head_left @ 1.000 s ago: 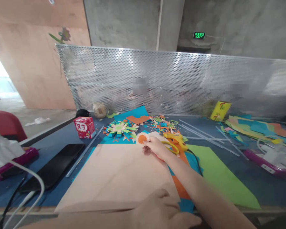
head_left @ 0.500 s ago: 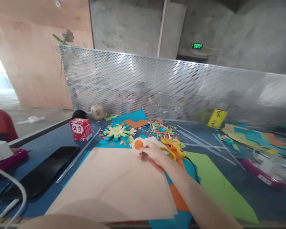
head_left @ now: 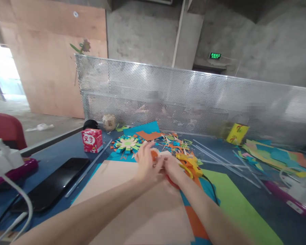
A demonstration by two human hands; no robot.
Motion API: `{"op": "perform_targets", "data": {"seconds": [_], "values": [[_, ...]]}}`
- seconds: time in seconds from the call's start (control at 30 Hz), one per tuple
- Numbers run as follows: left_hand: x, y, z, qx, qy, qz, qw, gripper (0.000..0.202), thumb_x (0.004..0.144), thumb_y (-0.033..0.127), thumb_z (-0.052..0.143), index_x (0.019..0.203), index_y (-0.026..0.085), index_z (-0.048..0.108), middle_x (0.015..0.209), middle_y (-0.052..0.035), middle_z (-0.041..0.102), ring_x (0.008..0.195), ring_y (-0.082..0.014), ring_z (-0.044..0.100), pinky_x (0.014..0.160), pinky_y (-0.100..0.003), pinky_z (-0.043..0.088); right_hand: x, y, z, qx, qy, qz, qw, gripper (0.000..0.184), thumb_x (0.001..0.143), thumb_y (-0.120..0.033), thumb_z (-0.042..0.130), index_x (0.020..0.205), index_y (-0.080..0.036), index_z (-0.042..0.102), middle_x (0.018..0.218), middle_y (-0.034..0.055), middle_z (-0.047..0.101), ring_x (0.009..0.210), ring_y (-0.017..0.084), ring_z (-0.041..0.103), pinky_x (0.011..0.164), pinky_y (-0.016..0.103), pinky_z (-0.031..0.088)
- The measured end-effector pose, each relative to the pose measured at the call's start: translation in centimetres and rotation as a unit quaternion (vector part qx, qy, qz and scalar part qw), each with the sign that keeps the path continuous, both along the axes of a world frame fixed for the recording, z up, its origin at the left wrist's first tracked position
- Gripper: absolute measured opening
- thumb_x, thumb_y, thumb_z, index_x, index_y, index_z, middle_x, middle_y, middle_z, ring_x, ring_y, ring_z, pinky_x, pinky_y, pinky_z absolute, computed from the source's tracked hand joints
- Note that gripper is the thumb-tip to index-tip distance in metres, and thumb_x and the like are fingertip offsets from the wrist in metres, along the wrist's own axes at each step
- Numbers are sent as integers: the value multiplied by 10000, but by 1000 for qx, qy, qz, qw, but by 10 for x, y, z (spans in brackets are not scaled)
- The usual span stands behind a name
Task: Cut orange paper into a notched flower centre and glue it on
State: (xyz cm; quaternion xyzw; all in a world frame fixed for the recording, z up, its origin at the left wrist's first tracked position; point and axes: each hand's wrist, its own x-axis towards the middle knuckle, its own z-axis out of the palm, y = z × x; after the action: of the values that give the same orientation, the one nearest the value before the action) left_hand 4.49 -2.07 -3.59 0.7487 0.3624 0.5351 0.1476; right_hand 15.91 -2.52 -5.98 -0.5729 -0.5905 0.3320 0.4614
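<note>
Both hands meet above a stack of pale peach paper. Between them is a small paper flower with an orange centre and a white fringed edge, partly covered by fingers. My left hand is closed about its left side, its upper fingers reaching past the edge. From the right, my right hand pinches at the flower's lower right; the exact grip is hidden. Just right of that hand lie a yellow glue gun and scissors with yellow-and-red handles, partly covered by the wrist.
Behind the hands lie a larger fringed paper flower and a heap of paper scraps. A red box and a black phone are at left. Glue sticks and green paper lie right. A perforated metal screen borders the desk.
My left hand has come in from the lower left and joined my right hand at the small flower. The flower has shifted slightly right in view, as has the whole scene.
</note>
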Motion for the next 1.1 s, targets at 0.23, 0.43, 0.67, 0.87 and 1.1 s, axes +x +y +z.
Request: {"op": "perform_targets", "data": {"seconds": [0.23,0.43,0.67,0.87,1.1], "values": [[-24,46,-8,-138,-58,-78,986,384,720,351,589,1048,185,481,836,-33,630,882,-194,574,891,-376,347,1,0,7,-32,133,-6,991,234,788,-364,553,700,-148,548,606,-17,564,562,120,595,552,266,516],[-20,52,-13,-250,-193,-188,930,441,606,280,688,978,155,486,644,29,595,620,-129,566,633,-259,439,0,1,7,-29,176,-14,984,289,608,-419,669,646,-165,537,558,-28,563,482,116,575,465,240,489],[-19,54,-15,-318,-245,-183,897,442,561,307,730,898,137,501,549,46,576,507,-93,546,558,-226,446,4,0,8,-2,165,-30,986,331,582,-402,694,552,-177,454,483,-41,517,463,104,540,465,217,446],[-19,51,-14,-307,-238,-204,899,375,537,274,754,820,131,554,516,47,574,491,-88,536,510,-199,415,4,1,5,18,141,-38,989,310,623,-437,660,629,-169,505,610,-23,536,524,105,520,485,220,443],[-17,48,-18,-297,-231,-213,902,431,556,264,745,923,133,560,606,23,602,564,-104,568,551,-212,446,6,1,6,44,107,-38,993,314,623,-448,657,596,-180,494,579,-43,474,518,104,454,499,230,425]]}}
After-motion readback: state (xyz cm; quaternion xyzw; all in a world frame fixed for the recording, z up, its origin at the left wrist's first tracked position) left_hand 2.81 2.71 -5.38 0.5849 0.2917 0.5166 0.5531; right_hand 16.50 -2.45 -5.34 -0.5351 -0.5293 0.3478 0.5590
